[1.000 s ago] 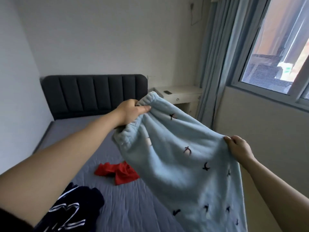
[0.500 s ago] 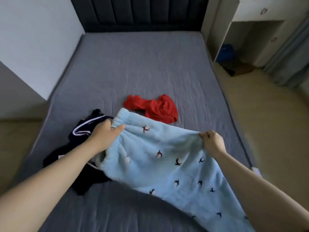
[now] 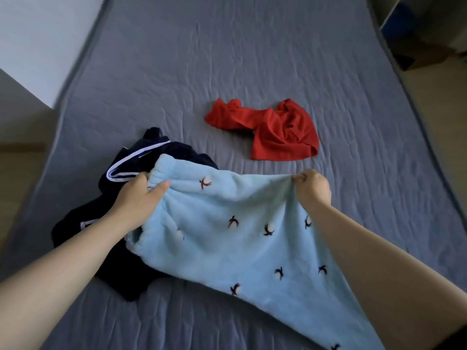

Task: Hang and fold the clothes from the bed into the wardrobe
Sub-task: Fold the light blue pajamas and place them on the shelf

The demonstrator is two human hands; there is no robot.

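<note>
so the light blue fleece pants (image 3: 227, 236) with the little dark bird shapes were spread across the near part of the bed (image 3: 227, 59), waistband end to the left and the rest running down to the lower right, where it went out of view under the right forearm. The left hand (image 3: 137, 198) had its grip closed on the gathered waistband, thumb lying flat on top of the fabric and the fingers tucked underneath where I couldn't see them. The right hand (image 3: 313, 188) was over at the far edge of the pants, grip pinched tight on a bunched-up fold, knuckles up, and the cloth pulled into a ridge between the two hands. Couldn't really tell if that top edge was lifted off the mattress or just resting on it. The waistband side overlapped a crumpled navy garment (image 3: 131, 157) with white stripes, which poked out to the left and below the left wrist. A bit further up the bed, apart from the blue pants, a red garment (image 3: 278, 132) sat in a scrunched heap. The bed cover was grey and wrinkly. Off to the right there was a pale floor (image 3: 442, 109), a white wall (image 3: 38, 34) at upper left, and something blue (image 3: 394, 29) tucked in the top right corner, too cut off to make out
</note>
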